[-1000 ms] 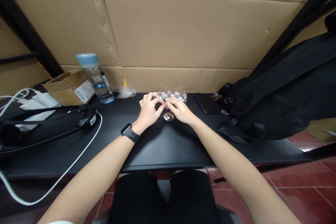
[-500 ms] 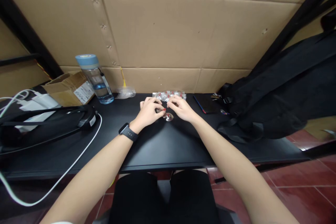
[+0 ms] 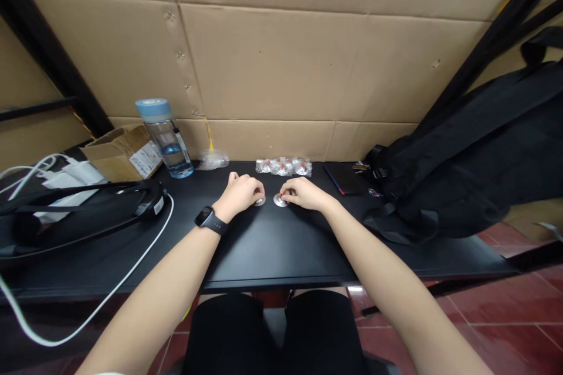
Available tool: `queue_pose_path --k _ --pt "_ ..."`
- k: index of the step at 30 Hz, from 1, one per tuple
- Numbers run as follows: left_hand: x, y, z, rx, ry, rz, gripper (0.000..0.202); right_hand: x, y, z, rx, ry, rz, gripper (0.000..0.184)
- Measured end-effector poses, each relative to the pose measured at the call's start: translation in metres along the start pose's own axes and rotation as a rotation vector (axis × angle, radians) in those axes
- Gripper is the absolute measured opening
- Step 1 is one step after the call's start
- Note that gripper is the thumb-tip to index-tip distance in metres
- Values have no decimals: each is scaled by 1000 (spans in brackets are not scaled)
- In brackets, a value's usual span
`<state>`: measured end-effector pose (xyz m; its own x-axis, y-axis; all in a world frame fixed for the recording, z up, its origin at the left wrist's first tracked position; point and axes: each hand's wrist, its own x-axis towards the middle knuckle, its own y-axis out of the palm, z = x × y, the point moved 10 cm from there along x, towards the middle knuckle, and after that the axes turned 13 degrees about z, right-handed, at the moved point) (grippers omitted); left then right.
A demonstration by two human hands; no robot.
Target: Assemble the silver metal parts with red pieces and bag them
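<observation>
Two small shiny round discs, each of the kind with a red knob on top, are on the black table (image 3: pixel 272 246) in front of me. My left hand (image 3: pixel 241 192) is pinched over the left disc (image 3: pixel 260 202), whose top is hidden behind the fingers. The right disc (image 3: pixel 278 201) lies a short gap away, and my right hand (image 3: pixel 303 192) pinches its red knob between thumb and fingers. Beyond both hands, a row of similar discs in clear plastic wrapping (image 3: pixel 284 167) lies against the cardboard wall. A black watch is on my left wrist.
On the left stand a blue-lidded water bottle (image 3: pixel 165 139), an opened cardboard box (image 3: pixel 125 152), white chargers with cables and a black case (image 3: pixel 88 214). Clear plastic packaging (image 3: pixel 213 159) lies by the wall. Rightward are a dark flat pad (image 3: pixel 343 179) and a black backpack (image 3: pixel 461 158).
My hands have moved apart and down. The left one now has a disc at the table to the left; the right one has come down onto the other disc's knob. The wrapped row is uncovered.
</observation>
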<state>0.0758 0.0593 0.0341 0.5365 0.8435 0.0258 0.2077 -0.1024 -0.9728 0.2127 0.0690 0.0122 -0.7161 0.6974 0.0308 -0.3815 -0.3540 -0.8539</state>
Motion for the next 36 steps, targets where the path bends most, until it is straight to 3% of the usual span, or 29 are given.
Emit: queue_pose_path --k 7,11,15,20,28,36 --pt "-7 -6 16 -70 -35 -17 20 0 -3 5 -53 -41 -52 13" --pt "-4 -5 12 -102 -17 -18 21 0 -1 9 -3 -47 -38 10" --pt "-3 -15 5 -155 -25 -89 14 0 -9 1 348 -37 -150 5" --pt "-1 -17 11 -330 -96 -181 16 1 -8 -21 784 43 -337 26" --pt "11 9 18 -598 -13 -189 19 5 11 -10 1042 9 -287 36" --pt "13 8 16 -618 47 -189 19 2 10 -8 1131 -4 -238 37"
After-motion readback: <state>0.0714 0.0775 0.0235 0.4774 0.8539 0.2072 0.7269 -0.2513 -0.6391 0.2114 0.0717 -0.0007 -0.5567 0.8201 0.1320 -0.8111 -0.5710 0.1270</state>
